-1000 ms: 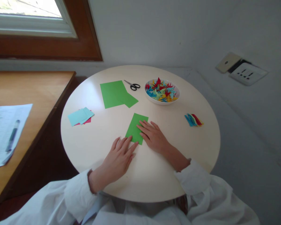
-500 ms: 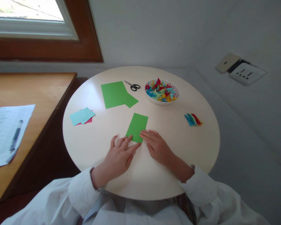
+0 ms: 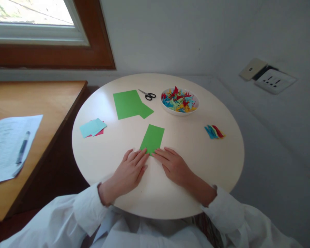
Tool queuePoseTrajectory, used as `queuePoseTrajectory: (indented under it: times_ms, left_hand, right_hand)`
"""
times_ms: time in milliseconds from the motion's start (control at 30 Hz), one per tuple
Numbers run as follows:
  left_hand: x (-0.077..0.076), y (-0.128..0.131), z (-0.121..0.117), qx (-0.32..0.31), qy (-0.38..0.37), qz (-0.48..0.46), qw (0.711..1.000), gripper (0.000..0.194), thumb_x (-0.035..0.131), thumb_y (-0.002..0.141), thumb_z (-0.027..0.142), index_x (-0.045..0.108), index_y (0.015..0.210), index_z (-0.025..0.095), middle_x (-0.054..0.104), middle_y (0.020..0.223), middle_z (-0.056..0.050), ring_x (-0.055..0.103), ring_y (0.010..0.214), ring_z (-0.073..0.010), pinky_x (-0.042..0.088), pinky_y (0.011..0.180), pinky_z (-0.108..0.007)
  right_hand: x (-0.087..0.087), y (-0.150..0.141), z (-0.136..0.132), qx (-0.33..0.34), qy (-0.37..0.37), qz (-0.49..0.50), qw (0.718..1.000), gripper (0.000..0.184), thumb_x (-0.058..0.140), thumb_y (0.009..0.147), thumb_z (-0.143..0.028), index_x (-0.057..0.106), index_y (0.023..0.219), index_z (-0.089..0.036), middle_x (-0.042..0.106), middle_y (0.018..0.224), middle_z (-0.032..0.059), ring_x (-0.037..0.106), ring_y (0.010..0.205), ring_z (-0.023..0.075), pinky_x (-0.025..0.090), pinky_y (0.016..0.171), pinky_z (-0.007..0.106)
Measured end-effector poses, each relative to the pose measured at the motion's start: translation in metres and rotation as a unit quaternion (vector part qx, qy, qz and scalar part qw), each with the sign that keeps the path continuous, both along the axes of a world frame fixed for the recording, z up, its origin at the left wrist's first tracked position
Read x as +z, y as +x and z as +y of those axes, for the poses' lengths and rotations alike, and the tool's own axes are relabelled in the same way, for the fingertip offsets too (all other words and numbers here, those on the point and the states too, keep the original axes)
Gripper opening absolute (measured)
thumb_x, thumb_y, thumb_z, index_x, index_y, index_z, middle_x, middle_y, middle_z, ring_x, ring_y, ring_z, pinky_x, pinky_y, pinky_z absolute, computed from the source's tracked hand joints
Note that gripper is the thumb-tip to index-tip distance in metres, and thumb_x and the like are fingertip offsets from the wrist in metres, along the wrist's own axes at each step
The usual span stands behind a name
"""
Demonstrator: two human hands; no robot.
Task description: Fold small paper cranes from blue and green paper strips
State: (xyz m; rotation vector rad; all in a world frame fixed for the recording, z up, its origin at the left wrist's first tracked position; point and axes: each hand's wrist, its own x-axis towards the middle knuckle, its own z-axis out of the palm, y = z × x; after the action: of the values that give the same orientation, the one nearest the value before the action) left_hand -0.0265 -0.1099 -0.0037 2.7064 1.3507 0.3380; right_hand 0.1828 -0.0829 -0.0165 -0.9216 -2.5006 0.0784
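Observation:
A green rectangle of paper (image 3: 153, 137) lies flat on the white round table (image 3: 119, 144) in front of me, slightly slanted. My left hand (image 3: 130, 169) rests its fingertips on the paper's near left corner, fingers stretched out. On the near right corner lie the fingers of my right hand (image 3: 174, 166), extended and close together. Both hands press from above and neither grips the paper. The fingertips cover part of its near edge.
Beyond are larger green paper (image 3: 127, 105), black-handled scissors (image 3: 148, 95) and a white bowl (image 3: 179, 113) of colourful folded paper pieces. Light blue and red sheets (image 3: 93, 127) lie left, coloured folded strips (image 3: 214, 132) right. A wooden desk (image 3: 54, 96) holds written sheets and a pen (image 3: 23, 147).
My left index finger has drawn back from the paper's near right corner toward the left. My right hand has shifted slightly down, nearer the near edge. The view has moved a little.

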Motion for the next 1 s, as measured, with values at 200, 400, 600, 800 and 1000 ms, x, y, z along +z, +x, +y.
queuePoseTrajectory:
  times_ms: [200,400,600,800,1000]
  left_hand:
    - [0.001,-0.003,-0.001,0.013,0.015,0.006,1.0,0.038,0.034,0.093,0.022,0.049,0.126,0.011,0.05,0.134,-0.013,0.043,0.122,-0.025,0.025,0.106,-0.047]
    - [0.003,-0.009,-0.005,0.041,0.035,0.032,0.998,0.037,0.032,0.093,0.022,0.052,0.123,0.012,0.049,0.134,-0.014,0.043,0.123,-0.0275,0.023,0.104,-0.051]
    - [0.0,-0.011,-0.009,0.077,0.063,0.04,0.994,0.038,0.036,0.092,0.024,0.051,0.124,0.01,0.049,0.134,-0.015,0.043,0.123,-0.0299,0.024,0.103,-0.052]
    - [0.002,-0.018,-0.001,0.008,0.069,0.017,0.997,0.04,0.035,0.092,0.022,0.047,0.127,0.006,0.044,0.138,-0.015,0.035,0.13,-0.0271,0.022,0.109,-0.049]
    - [-0.004,-0.016,0.009,-0.062,0.015,0.031,0.997,0.045,0.033,0.094,0.027,0.037,0.135,0.007,0.04,0.141,-0.015,0.032,0.133,-0.0255,0.023,0.11,-0.05]
  right_hand:
    - [-0.001,0.0,-0.001,-0.003,0.038,-0.032,0.999,0.037,0.038,0.085,-0.006,0.064,0.109,-0.017,0.067,0.108,0.0119,0.06,0.106,0.0194,0.045,0.094,0.041]
    - [-0.004,-0.001,-0.002,-0.013,0.046,-0.027,0.998,0.035,0.039,0.085,-0.005,0.066,0.105,-0.016,0.067,0.109,0.0131,0.06,0.104,0.0201,0.044,0.092,0.043]
    - [-0.004,-0.002,-0.001,-0.01,0.043,-0.02,0.999,0.033,0.042,0.084,-0.004,0.065,0.104,-0.016,0.067,0.108,0.0133,0.058,0.104,0.0205,0.043,0.09,0.043]
    - [-0.004,-0.001,-0.001,-0.012,0.034,-0.021,0.999,0.031,0.044,0.084,-0.004,0.065,0.103,-0.017,0.066,0.108,0.0126,0.058,0.103,0.0201,0.04,0.091,0.043]
    - [0.005,-0.006,0.0,-0.014,0.037,-0.016,0.999,0.025,0.046,0.083,-0.006,0.064,0.097,-0.017,0.067,0.1,0.0094,0.058,0.099,0.0197,0.032,0.096,0.044]
